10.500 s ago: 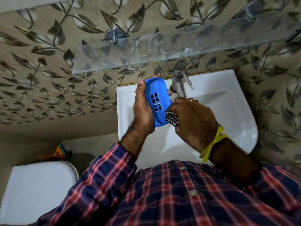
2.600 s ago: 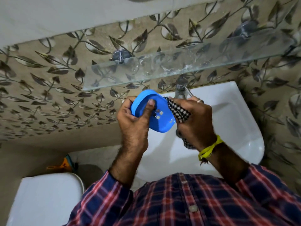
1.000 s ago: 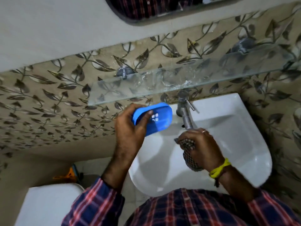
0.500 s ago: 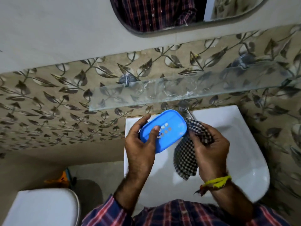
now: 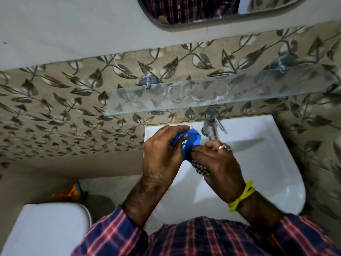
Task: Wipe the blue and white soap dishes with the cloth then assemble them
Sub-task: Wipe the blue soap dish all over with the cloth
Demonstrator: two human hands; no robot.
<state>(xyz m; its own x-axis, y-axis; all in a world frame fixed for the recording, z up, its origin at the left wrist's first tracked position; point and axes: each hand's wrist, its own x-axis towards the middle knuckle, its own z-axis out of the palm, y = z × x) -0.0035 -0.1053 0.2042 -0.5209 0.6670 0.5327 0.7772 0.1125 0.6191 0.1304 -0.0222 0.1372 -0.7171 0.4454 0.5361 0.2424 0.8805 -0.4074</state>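
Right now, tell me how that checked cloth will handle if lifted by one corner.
The checked cloth is probably floppy: it bunches under the right hand and droops below it. Likely light and thin, since it crumples small against the blue soap dish.

A dark blue and red checked cotton shirt [image 5: 212,237] with long sleeves is worn. A yellow knotted thread band [image 5: 241,196] is tied round the right wrist, and a silver ring [image 5: 222,147] is worn.

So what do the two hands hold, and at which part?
Left hand grips the blue soap dish around its left rim. Right hand holds the bunched checked cloth, pressing it against the dish.
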